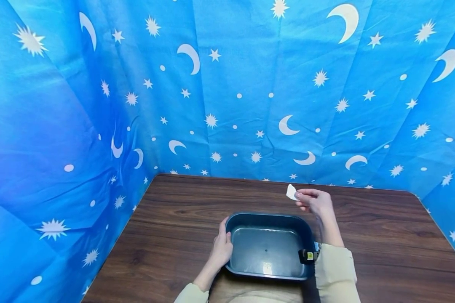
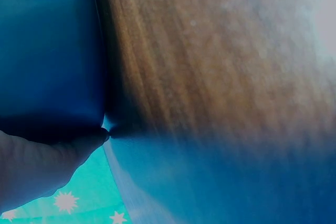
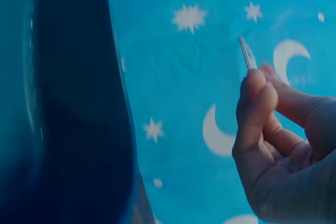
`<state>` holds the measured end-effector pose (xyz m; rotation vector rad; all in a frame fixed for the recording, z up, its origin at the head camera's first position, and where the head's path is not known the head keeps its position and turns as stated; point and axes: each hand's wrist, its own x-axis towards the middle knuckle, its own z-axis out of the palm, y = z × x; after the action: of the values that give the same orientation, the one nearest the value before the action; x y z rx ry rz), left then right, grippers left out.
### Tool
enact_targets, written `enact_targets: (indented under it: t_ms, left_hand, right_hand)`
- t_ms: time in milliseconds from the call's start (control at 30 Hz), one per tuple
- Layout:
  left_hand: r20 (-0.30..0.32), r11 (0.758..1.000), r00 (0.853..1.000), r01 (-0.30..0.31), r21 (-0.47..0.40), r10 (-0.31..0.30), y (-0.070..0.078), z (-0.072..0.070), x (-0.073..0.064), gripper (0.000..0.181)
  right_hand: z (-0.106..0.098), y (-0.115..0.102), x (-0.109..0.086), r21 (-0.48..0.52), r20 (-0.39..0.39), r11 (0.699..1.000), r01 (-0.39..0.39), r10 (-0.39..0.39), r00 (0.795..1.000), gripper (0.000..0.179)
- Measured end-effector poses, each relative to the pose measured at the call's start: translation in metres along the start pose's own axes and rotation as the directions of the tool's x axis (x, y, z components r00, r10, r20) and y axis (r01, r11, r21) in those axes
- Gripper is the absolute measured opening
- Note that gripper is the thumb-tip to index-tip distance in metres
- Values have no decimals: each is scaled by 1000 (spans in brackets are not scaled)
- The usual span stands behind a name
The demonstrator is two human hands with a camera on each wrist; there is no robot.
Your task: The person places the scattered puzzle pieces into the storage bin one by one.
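A dark blue-grey rectangular basin (image 1: 267, 252) with rounded corners is in front of the person in the head view, and nothing lies inside it. My left hand (image 1: 222, 245) holds its left rim; in the left wrist view a digit (image 2: 63, 156) of that hand reaches along the basin's dark wall (image 2: 52, 51). Beyond the basin's far right corner, my right hand (image 1: 315, 202) pinches a small flat white piece (image 1: 291, 192) between thumb and fingers. Seen nearly edge-on in the right wrist view, this piece (image 3: 247, 53) looks thin. Its exact kind is unclear.
The brown wood-grain table (image 1: 167, 219) spreads around the basin. Blue cloth (image 1: 242, 75) with white moons and stars hangs along its back and sides. A dark wrist strap with a small camera (image 1: 307, 256) on the right wrist overlaps the basin's right edge.
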<state>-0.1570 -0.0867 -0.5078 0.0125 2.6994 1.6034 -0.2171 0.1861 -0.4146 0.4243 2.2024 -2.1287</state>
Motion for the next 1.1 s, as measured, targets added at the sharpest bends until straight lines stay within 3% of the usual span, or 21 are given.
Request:
enact_targets:
  t_ms: [233,533,767,1100]
  left_hand:
    - [-5,1000,1000,13,-8,-13,1,0,1,45]
    - [-4,1000,1000,17,-11,-17,1,1,1,46]
    - [-25,1000,1000,-5,18,5,2,1,-1,45]
    - [-37,1000,999,-13,23,14,0,2,-1,45]
  right_hand:
    - [35,4,3,32,132,999,-39,35,991,28]
    - [74,15,1,-31,258,996,-79,84,963,20]
    - [93,29,-6,-193,309,975,-110,167,936,10]
    - [112,38,-16,-422,322,906,-31,182,929,3]
